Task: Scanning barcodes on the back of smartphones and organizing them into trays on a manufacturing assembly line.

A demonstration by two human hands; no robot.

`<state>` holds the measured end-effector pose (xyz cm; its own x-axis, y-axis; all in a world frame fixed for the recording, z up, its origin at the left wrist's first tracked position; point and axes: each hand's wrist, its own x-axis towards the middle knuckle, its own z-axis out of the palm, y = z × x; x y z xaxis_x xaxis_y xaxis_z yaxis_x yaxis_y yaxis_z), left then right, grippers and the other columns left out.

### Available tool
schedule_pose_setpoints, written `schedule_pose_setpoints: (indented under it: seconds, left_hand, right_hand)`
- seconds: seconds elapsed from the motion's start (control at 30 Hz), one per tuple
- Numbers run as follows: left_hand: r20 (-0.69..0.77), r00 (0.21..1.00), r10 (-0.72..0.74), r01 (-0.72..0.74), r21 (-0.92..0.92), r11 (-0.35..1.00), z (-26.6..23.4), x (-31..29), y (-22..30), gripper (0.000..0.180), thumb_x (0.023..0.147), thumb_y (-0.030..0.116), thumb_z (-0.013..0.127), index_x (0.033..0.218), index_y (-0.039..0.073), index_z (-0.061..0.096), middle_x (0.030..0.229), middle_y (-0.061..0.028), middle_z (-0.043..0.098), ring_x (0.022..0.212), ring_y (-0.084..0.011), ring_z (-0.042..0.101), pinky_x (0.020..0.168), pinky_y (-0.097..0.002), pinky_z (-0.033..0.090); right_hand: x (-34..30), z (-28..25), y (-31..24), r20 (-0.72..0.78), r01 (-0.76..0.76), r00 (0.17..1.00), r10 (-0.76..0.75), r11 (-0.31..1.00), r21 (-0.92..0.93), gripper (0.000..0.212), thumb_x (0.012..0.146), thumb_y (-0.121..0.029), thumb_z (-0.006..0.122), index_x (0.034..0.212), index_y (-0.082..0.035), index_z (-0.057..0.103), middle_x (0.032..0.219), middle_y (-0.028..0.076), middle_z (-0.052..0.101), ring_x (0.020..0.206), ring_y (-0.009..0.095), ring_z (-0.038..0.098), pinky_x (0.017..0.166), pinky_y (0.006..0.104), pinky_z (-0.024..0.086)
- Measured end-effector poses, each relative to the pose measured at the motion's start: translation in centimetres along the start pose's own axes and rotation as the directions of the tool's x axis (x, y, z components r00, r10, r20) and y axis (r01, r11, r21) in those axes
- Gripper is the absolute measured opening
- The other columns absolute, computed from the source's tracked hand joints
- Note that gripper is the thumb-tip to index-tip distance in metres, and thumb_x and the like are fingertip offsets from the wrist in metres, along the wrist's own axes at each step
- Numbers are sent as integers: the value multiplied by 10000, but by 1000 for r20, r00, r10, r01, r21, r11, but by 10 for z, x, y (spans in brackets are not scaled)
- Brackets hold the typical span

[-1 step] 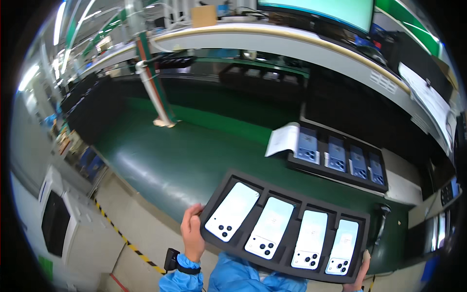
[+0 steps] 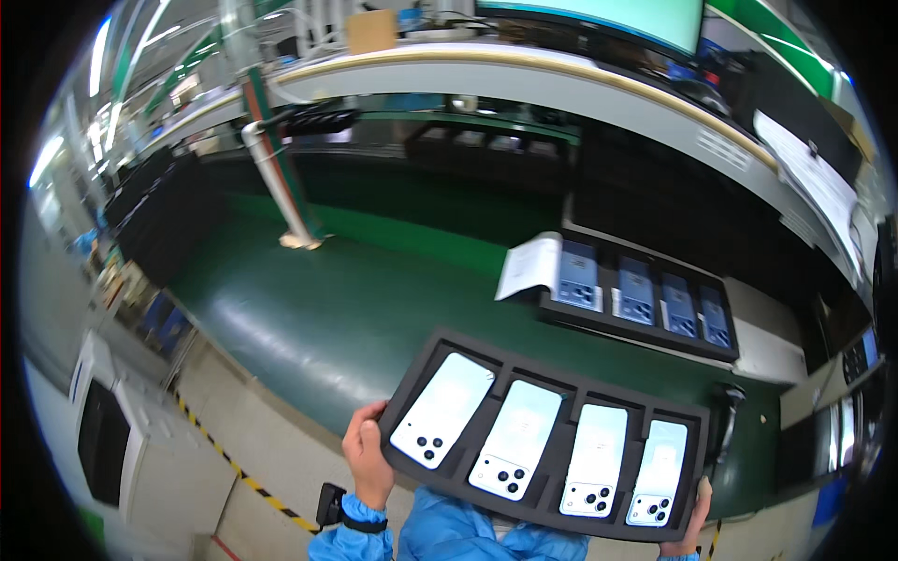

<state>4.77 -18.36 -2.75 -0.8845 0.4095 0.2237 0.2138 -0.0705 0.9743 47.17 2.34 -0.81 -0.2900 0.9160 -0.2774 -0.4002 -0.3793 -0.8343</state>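
A black foam tray [image 2: 580, 381] is held level between my two hands, above the near edge of the green bench. Several white smartphones [image 2: 517, 438] lie in its slots, backs up, with their camera clusters toward me. My left hand [image 2: 369, 456] grips the tray's left end, thumb on the rim. At the opposite end, my right hand [image 2: 695, 520] has hold of the tray's lower right corner; most of its fingers are hidden beneath. Blue sleeves cover both forearms, and a black strap with a small device circles my left wrist.
On the green bench [image 2: 374, 290] ahead, a second black tray [image 2: 608, 325] holds several blue phones, with a white paper sheet [image 2: 529, 266] over its left end. A black handheld tool [image 2: 728, 421] lies at right. A post [image 2: 281, 187] stands at left; a shelf with a monitor [image 2: 599, 21] runs overhead.
The bench, post and second tray have shifted slightly left in the view. The tray stays in both my hands, almost in the same place.
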Motion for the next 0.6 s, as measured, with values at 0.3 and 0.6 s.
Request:
schedule_pose_setpoints:
  seconds: [0.3, 0.6]
  left_hand:
    - [-106, 992, -65, 88, 231, 969, -2, 36, -23, 394, 1061, 228, 505, 1116, -129, 663, 981, -123, 697, 895, -183, 622, 849, -335, 499]
    - [-99, 981, -167, 168, 0, 986, -24, 84, -28, 215, 1014, 138, 593, 1048, -64, 657, 904, -28, 660, 807, -99, 586, 759, -249, 473]
  right_hand:
    - [-1, 39, -5, 52, 11, 999, -11, 1000, 0, 696, 998, -401, 560, 1548, -17, 377, 1493, 148, 525, 1334, 268, 549, 1123, 402, 436]
    - [59, 99, -4, 305, 72, 952, -10, 979, -193, 787, 981, -115, 562, 1651, -18, 160, 1665, 133, 302, 1510, 225, 326, 1227, 339, 252]
